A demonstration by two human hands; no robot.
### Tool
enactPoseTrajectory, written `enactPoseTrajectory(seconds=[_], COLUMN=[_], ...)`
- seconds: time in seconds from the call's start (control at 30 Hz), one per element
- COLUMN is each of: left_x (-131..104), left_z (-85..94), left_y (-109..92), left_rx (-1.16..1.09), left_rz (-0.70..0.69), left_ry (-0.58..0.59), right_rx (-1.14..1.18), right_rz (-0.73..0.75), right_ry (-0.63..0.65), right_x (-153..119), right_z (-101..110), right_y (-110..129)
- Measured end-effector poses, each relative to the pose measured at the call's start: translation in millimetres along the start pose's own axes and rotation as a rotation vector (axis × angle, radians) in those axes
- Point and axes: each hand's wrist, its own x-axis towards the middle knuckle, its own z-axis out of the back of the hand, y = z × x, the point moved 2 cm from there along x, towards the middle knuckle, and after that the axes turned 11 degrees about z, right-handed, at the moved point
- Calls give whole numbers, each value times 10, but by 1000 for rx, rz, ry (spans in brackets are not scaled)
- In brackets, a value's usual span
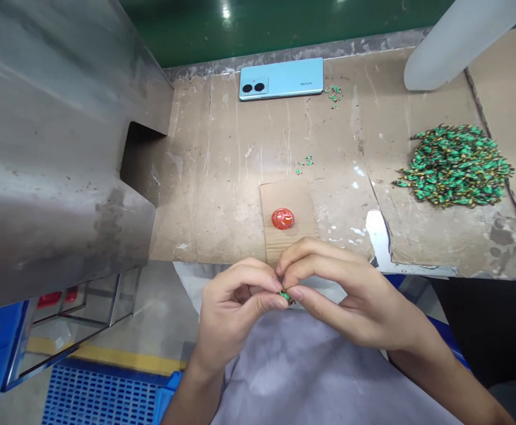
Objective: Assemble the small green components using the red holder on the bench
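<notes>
Between the fingertips of both hands is a small green piece [285, 295] with dark and yellowish bits, held just in front of the table edge. My left hand [240, 313] pinches it from the left with thumb and index finger. From the right, the thumb and bent fingers of my right hand [339, 289] close on it too. Fingers cover most of the piece, so its exact kind is unclear. Just beyond the hands, a glossy red blob [283, 218] sits on a small cardboard rectangle [284, 195].
A large pile of similar green pieces [459, 168] lies at the right. A few loose ones [306, 162] lie mid-table, others near a light-blue phone [282, 79]. A metal housing [63, 147] stands at left, a pale tube [456, 47] at upper right. Cardboard covers the table [213, 159].
</notes>
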Motion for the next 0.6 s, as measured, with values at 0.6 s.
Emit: enactPoseTrajectory(seconds=[0.6], left_x=[10], left_z=[-10], left_y=[-12], left_rx=[17], left_rz=[-32], left_ry=[1], right_rx=[-77], right_rz=[107], right_ry=[-23], right_x=[-31], right_z=[-50], right_y=[24])
